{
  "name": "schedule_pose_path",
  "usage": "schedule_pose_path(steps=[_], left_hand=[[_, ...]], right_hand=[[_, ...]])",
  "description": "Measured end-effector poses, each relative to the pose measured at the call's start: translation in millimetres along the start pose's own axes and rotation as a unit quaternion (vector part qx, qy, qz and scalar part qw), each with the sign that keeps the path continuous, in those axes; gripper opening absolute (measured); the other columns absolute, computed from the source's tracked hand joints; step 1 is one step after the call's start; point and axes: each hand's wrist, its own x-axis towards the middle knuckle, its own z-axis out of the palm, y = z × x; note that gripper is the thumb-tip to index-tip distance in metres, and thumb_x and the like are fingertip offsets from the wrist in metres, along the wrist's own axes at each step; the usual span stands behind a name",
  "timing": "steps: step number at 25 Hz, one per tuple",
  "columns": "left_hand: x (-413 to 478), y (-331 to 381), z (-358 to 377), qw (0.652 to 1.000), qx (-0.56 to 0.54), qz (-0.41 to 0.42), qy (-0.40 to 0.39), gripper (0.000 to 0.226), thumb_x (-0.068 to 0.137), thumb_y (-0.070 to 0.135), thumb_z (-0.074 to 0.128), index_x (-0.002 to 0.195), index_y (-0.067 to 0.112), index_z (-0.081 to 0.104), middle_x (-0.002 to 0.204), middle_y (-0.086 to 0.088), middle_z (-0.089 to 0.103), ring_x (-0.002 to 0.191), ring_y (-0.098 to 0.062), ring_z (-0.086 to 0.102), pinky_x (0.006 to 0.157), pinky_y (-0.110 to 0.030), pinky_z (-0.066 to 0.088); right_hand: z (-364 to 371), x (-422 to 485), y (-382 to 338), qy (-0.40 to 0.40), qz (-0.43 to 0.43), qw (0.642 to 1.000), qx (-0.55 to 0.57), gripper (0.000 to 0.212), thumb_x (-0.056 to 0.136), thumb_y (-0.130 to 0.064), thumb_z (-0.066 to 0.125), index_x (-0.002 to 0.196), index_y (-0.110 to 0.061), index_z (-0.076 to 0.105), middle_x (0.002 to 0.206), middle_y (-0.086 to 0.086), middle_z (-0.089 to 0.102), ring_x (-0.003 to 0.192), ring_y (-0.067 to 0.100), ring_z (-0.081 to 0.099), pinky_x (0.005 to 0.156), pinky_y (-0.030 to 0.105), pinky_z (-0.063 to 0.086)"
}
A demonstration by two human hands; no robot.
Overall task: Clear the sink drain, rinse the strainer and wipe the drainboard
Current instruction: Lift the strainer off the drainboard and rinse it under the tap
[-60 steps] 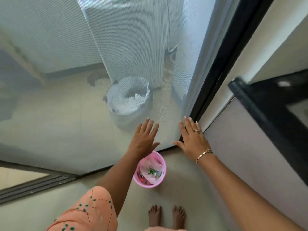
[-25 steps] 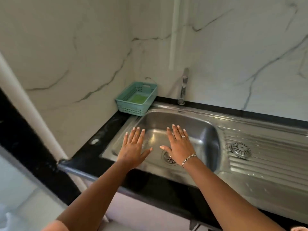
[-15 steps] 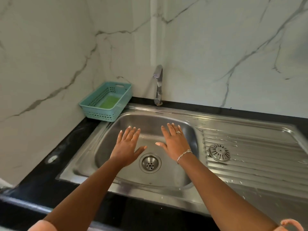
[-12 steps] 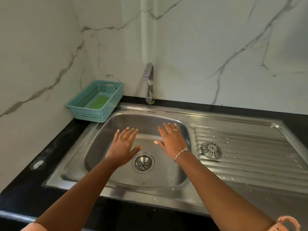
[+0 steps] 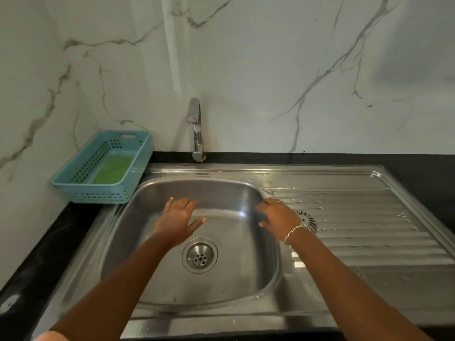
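A steel sink (image 5: pixel 152 286) fills the middle of the view, with its round drain (image 5: pixel 199 258) bare at the bottom of the basin. The round perforated strainer (image 5: pixel 307 220) lies on the ribbed drainboard (image 5: pixel 369 232), just right of the basin. My left hand (image 5: pixel 177 220) hovers over the basin with its fingers spread and straight, holding nothing. My right hand (image 5: pixel 278 217) is over the basin's right rim beside the strainer, fingers relaxed and empty, partly covering the strainer.
A chrome tap (image 5: pixel 195 129) stands behind the basin against the marble wall. A teal plastic basket (image 5: pixel 81 190) holding a green scrub pad (image 5: pixel 112 169) sits at the back left on the black counter (image 5: pixel 37 267). Water drops dot the drainboard.
The view turned from a screen door and pink bin on the floor to the sink. Over the last half second my hands spread apart; the right one moved right toward the strainer.
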Motion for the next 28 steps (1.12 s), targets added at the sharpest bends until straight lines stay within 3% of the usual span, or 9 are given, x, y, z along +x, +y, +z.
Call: schedule_pose_path(steps=[5,10,21,28], left_hand=[[9,-16,9,1.000,-0.022,-0.002,-0.011,0.049,0.089,0.044,0.048,0.127,0.013,0.046,0.130,-0.011,0.053,0.124,-0.026,0.045,0.114,-0.044,0.020],[13,-15,15,0.998,-0.052,0.008,-0.030,0.048,0.089,0.041,0.050,0.127,0.013,0.047,0.128,-0.011,0.055,0.122,-0.026,0.047,0.114,-0.045,0.021],[19,-3,16,0.992,-0.122,-0.005,-0.043,0.047,0.089,0.040,0.049,0.128,0.013,0.047,0.129,-0.011,0.054,0.123,-0.026,0.045,0.113,-0.044,0.023],[25,4,15,0.988,-0.152,-0.001,-0.035,0.048,0.088,0.041,0.051,0.127,0.012,0.048,0.127,-0.011,0.055,0.121,-0.026,0.047,0.110,-0.045,0.029]], right_hand=[[-12,-8,59,-0.066,0.132,0.989,-0.033,0.037,0.082,-0.014,0.058,0.119,-0.011,0.056,0.127,0.011,0.051,0.119,0.030,0.048,0.098,0.038,0.044],[-9,-8,80,-0.193,0.160,0.967,-0.049,0.087,0.065,-0.028,0.079,0.138,-0.017,0.031,0.137,0.012,0.039,0.125,0.034,0.042,0.101,0.042,0.043],[-2,2,85,-0.205,0.162,0.964,-0.047,0.089,0.065,-0.025,0.076,0.139,-0.022,0.025,0.133,0.015,0.037,0.119,0.038,0.046,0.097,0.044,0.046],[-3,4,86,-0.197,0.164,0.964,-0.067,0.092,0.063,-0.035,0.075,0.139,-0.024,0.024,0.133,0.016,0.037,0.122,0.039,0.041,0.098,0.049,0.044]])
